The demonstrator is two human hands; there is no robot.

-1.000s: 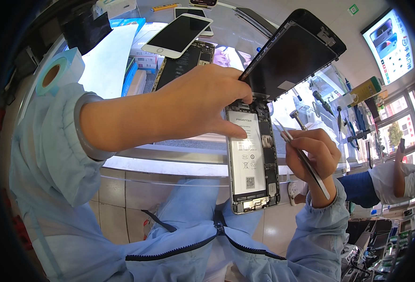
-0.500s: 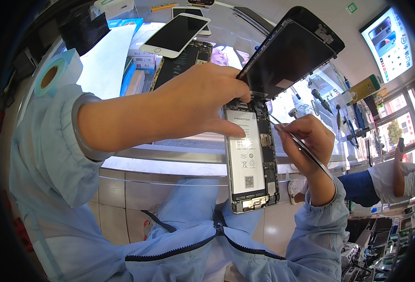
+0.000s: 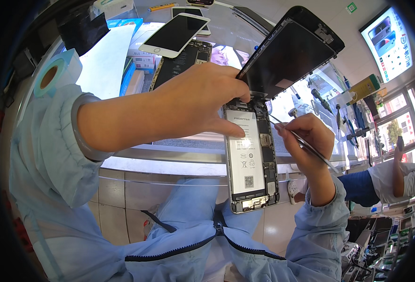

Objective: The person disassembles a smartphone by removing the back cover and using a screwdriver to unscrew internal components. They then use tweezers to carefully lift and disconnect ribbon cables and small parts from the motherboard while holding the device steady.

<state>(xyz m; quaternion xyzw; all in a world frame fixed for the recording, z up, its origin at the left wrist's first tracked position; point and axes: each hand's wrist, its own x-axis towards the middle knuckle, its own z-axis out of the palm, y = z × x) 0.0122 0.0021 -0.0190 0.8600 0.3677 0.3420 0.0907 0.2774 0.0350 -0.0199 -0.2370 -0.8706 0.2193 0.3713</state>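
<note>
Left grip point(image 3: 206, 102) clasps opened phone point(image 3: 246, 164); right grip point(image 3: 313, 136) pinches tweezers point(image 3: 321, 158), tip nearer phone's upper right edge than a second ago, apparently within working reach.

Repair shop with opened phone point(image 3: 245, 152)

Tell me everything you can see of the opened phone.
The opened phone is held near the table edge, black screen tilted up from its body's far end. A white battery fills the left; dark and metallic parts line the right. The left hand grips near the join, thumb on the battery; whether the tweezers touch it is unclear.
</note>
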